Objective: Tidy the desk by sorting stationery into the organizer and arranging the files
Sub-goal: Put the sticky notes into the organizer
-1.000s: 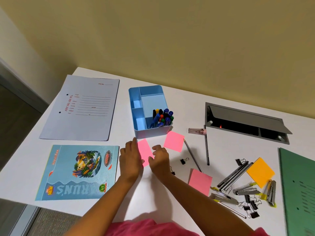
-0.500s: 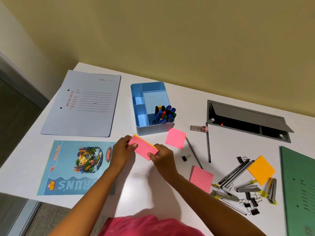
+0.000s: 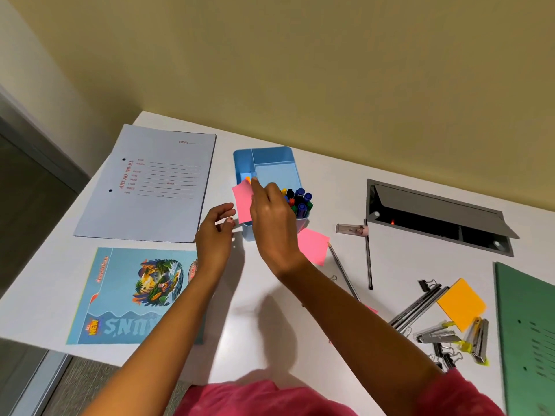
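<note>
The far-left file (image 3: 150,181) on the white table (image 3: 270,325) is pale blue-grey with red print and thin ruled lines, while the near-left file (image 3: 120,298) is sky blue with a many-coloured picture of greenery and water and yellow-and-white lettering. The organizer (image 3: 271,157) is light blue, its pens (image 3: 301,201) are capped blue, black, green, red and yellow, and the notes (image 3: 241,202) at its left wall are pink with an orange edge. To the right lie a pink pad (image 3: 313,246), an orange pad (image 3: 461,304) and a green file (image 3: 528,340); the near sleeve (image 3: 264,397) is pink.
</note>
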`<state>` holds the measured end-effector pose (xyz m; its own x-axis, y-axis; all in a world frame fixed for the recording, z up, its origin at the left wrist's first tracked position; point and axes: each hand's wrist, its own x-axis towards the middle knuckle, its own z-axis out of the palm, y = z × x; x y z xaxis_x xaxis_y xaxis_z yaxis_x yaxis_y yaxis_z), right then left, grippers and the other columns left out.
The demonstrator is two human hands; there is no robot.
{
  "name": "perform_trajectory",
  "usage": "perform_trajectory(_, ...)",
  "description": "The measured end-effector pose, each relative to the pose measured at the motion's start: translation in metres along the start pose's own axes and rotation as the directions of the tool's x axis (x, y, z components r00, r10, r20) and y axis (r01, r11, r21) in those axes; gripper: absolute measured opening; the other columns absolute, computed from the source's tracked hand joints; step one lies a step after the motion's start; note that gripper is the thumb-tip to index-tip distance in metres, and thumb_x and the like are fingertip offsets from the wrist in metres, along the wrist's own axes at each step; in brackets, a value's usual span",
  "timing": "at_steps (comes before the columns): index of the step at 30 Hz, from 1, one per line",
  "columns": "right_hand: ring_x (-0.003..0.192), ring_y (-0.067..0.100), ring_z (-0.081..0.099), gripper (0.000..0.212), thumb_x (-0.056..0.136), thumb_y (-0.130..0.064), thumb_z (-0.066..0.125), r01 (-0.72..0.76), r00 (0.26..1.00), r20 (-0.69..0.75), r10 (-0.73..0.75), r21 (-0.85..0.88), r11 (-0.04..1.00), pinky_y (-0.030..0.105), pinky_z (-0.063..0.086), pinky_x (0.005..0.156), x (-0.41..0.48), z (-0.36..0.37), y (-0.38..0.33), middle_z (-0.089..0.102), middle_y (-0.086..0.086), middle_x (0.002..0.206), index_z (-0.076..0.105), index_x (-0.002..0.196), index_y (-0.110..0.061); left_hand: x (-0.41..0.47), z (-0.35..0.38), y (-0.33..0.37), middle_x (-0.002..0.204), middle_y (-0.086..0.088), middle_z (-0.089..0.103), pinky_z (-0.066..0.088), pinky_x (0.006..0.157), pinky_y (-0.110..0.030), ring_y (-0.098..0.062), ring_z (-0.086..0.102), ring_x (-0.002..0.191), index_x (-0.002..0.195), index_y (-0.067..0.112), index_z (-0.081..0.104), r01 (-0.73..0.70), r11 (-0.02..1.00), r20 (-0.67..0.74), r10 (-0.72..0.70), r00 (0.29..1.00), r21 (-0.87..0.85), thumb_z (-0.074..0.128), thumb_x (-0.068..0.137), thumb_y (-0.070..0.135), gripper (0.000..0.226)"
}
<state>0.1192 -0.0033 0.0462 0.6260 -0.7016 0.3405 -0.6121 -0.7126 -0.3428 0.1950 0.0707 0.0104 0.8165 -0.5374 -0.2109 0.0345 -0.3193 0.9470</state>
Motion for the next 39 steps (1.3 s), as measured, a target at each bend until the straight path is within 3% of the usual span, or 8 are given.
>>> perform_trajectory(2, 0.078, 0.016, 0.059, 0.043, 0.090, -0.003, 0.049, 0.054, 0.997, -0.050, -0.060, -0.111, 0.992, 0.021, 0.047, 0.063, 0.004, 0.002, -0.003, 0.063, 0.007, 0.093, 0.051, 0.133, -0.007, 0.001, 0.002, 0.002, 0.114, 0.001, 0.065, 0.051, 0.068, -0.012, -0.016, 0.066, 0.093, 0.121, 0.017, 0.059, -0.005, 1.000, 0.004, 0.005, 1.000, 0.004, 0.045, 0.095, 0.003, 0.033)
perform_trajectory(8, 0.061, 0.017, 0.055, 0.055, 0.067, 0.005, 0.079, 0.085, 0.970, -0.218, -0.105, -0.102, 0.991, 0.023, 0.046, 0.050, 0.000, -0.002, -0.003, 0.058, 0.008, 0.076, 0.064, 0.118, -0.006, 0.004, 0.002, 0.002, 0.115, 0.005, 0.064, 0.046, 0.064, -0.005, -0.014, 0.064, 0.094, 0.121, 0.021, 0.058, -0.012, 0.999, -0.002, 0.012, 1.000, 0.045, 0.047, 0.094, 0.002, 0.035)
perform_trajectory(14, 0.062, 0.022, 0.066, 0.068, 0.050, 0.000, 0.088, 0.008, 0.999, 0.046, -0.004, -0.085, 0.996, 0.023, 0.049, 0.046, 0.000, 0.015, -0.001, 0.065, 0.011, 0.075, 0.064, 0.114, -0.004, 0.007, 0.011, 0.004, 0.125, 0.002, 0.062, 0.046, 0.079, -0.015, -0.018, 0.063, 0.104, 0.124, 0.022, 0.057, -0.033, 0.992, 0.033, 0.029, 0.999, 0.118, 0.046, 0.094, 0.000, 0.039)
perform_trajectory(21, 0.082, 0.035, 0.066, 0.046, 0.087, 0.007, 0.054, -0.040, 0.965, 0.262, 0.017, 0.085, 0.996, 0.038, 0.054, 0.063, 0.003, 0.035, 0.004, 0.065, 0.022, 0.093, 0.049, 0.132, -0.001, 0.019, 0.019, -0.002, 0.131, -0.002, 0.059, 0.044, 0.092, -0.026, -0.021, 0.058, 0.114, 0.128, 0.020, 0.058, -0.092, 0.965, 0.057, 0.081, 0.995, 0.247, 0.044, 0.091, -0.003, 0.045)
perform_trajectory(24, 0.091, 0.034, 0.061, 0.043, 0.088, 0.009, 0.048, -0.028, 0.979, 0.203, -0.006, 0.163, 0.986, 0.041, 0.054, 0.073, -0.004, 0.037, 0.011, 0.063, 0.019, 0.097, 0.052, 0.130, -0.003, 0.022, 0.022, -0.004, 0.130, -0.007, 0.057, 0.047, 0.094, -0.029, -0.023, 0.060, 0.110, 0.127, 0.017, 0.058, -0.122, 0.960, 0.047, 0.114, 0.992, 0.253, 0.045, 0.092, 0.000, 0.041)
perform_trajectory(30, 0.077, 0.027, 0.052, 0.029, 0.090, 0.010, 0.037, 0.321, 0.946, -0.022, -0.322, 0.165, 0.933, 0.030, 0.045, 0.072, -0.052, 0.017, 0.040, 0.062, 0.016, 0.085, 0.063, 0.102, 0.004, 0.027, 0.022, -0.003, 0.121, -0.008, 0.058, 0.044, 0.082, -0.025, -0.017, 0.056, 0.099, 0.126, 0.012, 0.052, -0.124, 0.969, 0.012, 0.124, 0.992, 0.213, 0.054, 0.095, 0.023, 0.033)
perform_trajectory(35, 0.080, 0.022, 0.053, 0.028, 0.072, 0.010, 0.044, -0.001, 0.987, 0.157, -0.033, 0.214, 0.977, 0.030, 0.042, 0.072, -0.076, 0.021, 0.082, 0.059, 0.007, 0.081, 0.059, 0.086, -0.009, 0.033, 0.023, -0.005, 0.112, -0.004, 0.058, 0.046, 0.074, -0.029, -0.018, 0.057, 0.084, 0.121, 0.011, 0.049, -0.072, 0.965, 0.013, 0.071, 0.997, 0.252, 0.070, 0.083, 0.032, 0.048)
perform_trajectory(39, 0.098, 0.026, 0.053, 0.039, 0.071, 0.008, 0.057, -0.141, 0.970, 0.201, 0.140, -0.010, 0.990, 0.035, 0.047, 0.083, -0.077, 0.035, 0.117, 0.064, 0.010, 0.103, 0.062, 0.108, -0.006, 0.035, 0.022, -0.003, 0.108, -0.007, 0.063, 0.045, 0.075, -0.028, -0.021, 0.061, 0.088, 0.115, 0.009, 0.054, -0.079, 0.969, 0.016, 0.078, 0.997, 0.232, 0.069, 0.085, 0.023, 0.036)
